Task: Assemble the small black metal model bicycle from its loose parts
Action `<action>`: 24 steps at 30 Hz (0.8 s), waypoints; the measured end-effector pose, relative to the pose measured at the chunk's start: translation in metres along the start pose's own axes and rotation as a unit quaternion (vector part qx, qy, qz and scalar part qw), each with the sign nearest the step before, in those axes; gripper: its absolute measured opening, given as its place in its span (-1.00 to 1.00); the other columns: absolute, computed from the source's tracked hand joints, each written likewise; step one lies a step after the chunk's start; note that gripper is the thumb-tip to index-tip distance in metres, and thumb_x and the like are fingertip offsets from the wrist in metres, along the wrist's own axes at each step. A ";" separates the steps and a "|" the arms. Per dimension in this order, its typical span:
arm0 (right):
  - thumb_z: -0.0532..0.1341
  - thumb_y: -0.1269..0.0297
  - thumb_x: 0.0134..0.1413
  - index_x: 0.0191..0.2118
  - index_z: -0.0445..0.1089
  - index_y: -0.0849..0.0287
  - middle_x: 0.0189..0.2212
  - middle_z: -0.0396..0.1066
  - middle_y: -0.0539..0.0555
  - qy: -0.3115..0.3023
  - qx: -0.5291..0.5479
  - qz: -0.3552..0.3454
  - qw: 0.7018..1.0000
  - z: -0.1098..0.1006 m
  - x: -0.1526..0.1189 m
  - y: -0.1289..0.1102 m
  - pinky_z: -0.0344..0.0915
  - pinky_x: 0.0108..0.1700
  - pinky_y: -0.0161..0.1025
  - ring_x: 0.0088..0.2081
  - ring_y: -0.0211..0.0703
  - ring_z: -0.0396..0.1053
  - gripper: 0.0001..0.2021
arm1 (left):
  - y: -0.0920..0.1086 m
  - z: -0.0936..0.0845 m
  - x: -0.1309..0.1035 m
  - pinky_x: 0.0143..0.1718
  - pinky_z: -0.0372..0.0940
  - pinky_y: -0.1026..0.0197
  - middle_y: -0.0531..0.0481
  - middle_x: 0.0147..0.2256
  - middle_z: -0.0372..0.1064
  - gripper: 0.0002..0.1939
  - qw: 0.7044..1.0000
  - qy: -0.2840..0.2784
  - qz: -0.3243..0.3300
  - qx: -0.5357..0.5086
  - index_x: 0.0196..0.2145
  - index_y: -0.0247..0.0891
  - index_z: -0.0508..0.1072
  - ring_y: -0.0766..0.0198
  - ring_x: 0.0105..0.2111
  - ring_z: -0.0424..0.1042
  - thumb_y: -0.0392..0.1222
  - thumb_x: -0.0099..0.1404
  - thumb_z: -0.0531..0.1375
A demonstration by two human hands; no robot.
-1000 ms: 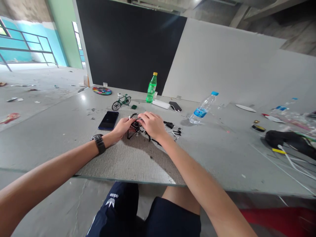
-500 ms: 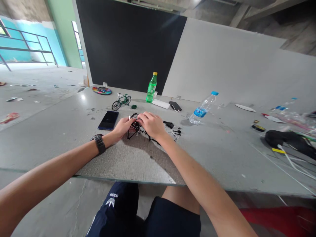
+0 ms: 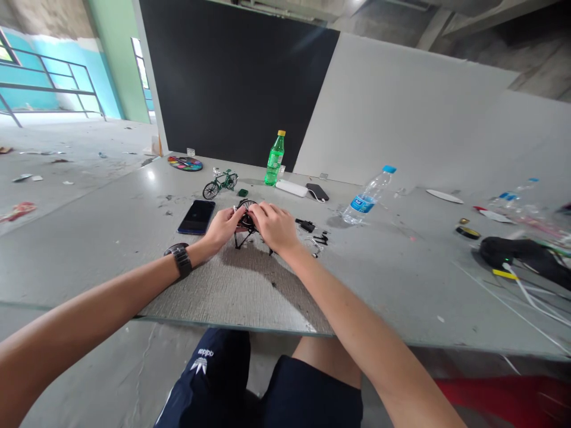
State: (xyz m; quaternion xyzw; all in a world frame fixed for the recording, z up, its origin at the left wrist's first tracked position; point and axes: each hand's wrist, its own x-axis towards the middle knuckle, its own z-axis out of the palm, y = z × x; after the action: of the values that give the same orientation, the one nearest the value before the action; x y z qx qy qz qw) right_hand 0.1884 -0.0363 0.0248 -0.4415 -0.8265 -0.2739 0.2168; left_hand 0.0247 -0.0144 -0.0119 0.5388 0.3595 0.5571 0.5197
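Note:
Both hands meet around a small black model bicycle part (image 3: 244,236) with a spoked wheel, above the table's near middle. My left hand (image 3: 222,228) pinches its left side, and my right hand (image 3: 276,227) grips it from the right, covering much of it. Small black parts (image 3: 306,225) lie just right of my right hand, with more dark and clear bits (image 3: 319,239) beside them. A finished-looking green model bicycle (image 3: 220,183) stands behind my left hand, and a small green piece (image 3: 242,192) lies near it.
A phone (image 3: 197,217) lies left of my hands. Behind stand a green bottle (image 3: 274,159), a white power bank (image 3: 291,188) and a dark device (image 3: 317,191). A water bottle (image 3: 368,196) leans at the right. Farther right are tape (image 3: 467,232) and a black bag (image 3: 513,252).
The black part has shifted slightly in my hands, its frame now a little farther right and higher. Both hands keep their grip.

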 end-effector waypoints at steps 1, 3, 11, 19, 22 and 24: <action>-0.10 0.26 0.51 -0.03 0.41 0.16 -0.17 0.53 0.13 0.003 -0.004 -0.001 1.000 0.000 0.000 0.000 0.12 -0.27 -0.22 -0.15 -0.14 0.42 -0.66 | 0.000 0.000 0.000 -0.23 0.49 0.13 -0.04 -0.35 0.42 -0.59 1.000 0.001 0.008 0.002 -0.36 -0.32 0.45 0.27 -0.33 0.45 0.15 0.28 0.26; -0.11 0.26 0.52 -0.09 0.41 0.19 -0.20 0.53 0.14 0.009 -0.014 0.007 1.000 0.001 0.001 0.001 0.11 -0.28 -0.21 -0.17 -0.14 0.43 -0.65 | 0.001 0.001 -0.001 -0.23 0.49 0.12 -0.02 -0.37 0.40 -0.59 1.000 -0.007 0.020 0.004 -0.38 -0.31 0.44 0.26 -0.33 0.44 0.15 0.28 0.25; -0.16 0.17 0.53 -0.02 0.36 0.25 -0.22 0.53 0.21 -0.003 -0.048 0.042 0.998 0.003 0.002 0.003 0.09 -0.31 -0.19 -0.21 -0.10 0.45 -0.59 | 0.001 0.005 -0.004 -0.21 0.48 0.11 -0.01 -0.43 0.38 -0.61 0.999 -0.017 0.024 0.023 -0.43 -0.29 0.45 0.27 -0.37 0.43 0.10 0.33 0.21; -0.17 0.29 0.52 0.02 0.36 0.18 -0.08 0.50 0.17 -0.037 -0.019 0.007 0.999 -0.002 0.001 0.004 0.13 -0.27 -0.21 -0.10 -0.10 0.43 -0.64 | 0.002 0.004 -0.004 -0.18 0.50 0.08 -0.03 -0.36 0.43 -0.60 1.000 0.021 0.009 -0.004 -0.38 -0.31 0.47 0.23 -0.29 0.46 0.14 0.28 0.25; -0.14 0.33 0.51 0.01 0.37 0.18 -0.08 0.50 0.17 -0.032 -0.018 -0.002 0.999 -0.003 0.001 0.005 0.14 -0.25 -0.21 -0.09 -0.11 0.41 -0.66 | 0.003 0.004 -0.004 -0.18 0.50 0.07 -0.03 -0.36 0.43 -0.58 1.000 0.023 0.010 -0.006 -0.39 -0.31 0.47 0.24 -0.29 0.46 0.17 0.25 0.27; -0.14 0.31 0.51 0.01 0.38 0.18 -0.10 0.50 0.17 -0.024 -0.022 -0.001 0.999 -0.003 0.001 0.005 0.14 -0.25 -0.21 -0.11 -0.11 0.41 -0.66 | 0.005 0.005 -0.005 -0.17 0.50 0.07 -0.03 -0.35 0.44 -0.57 1.000 0.018 0.011 -0.011 -0.38 -0.31 0.47 0.24 -0.29 0.45 0.19 0.24 0.27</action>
State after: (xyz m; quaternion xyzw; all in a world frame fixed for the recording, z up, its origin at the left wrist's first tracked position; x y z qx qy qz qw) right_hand 0.1924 -0.0355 0.0285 -0.4513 -0.8258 -0.2819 0.1870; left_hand 0.0277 -0.0211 -0.0075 0.5268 0.3566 0.5761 0.5132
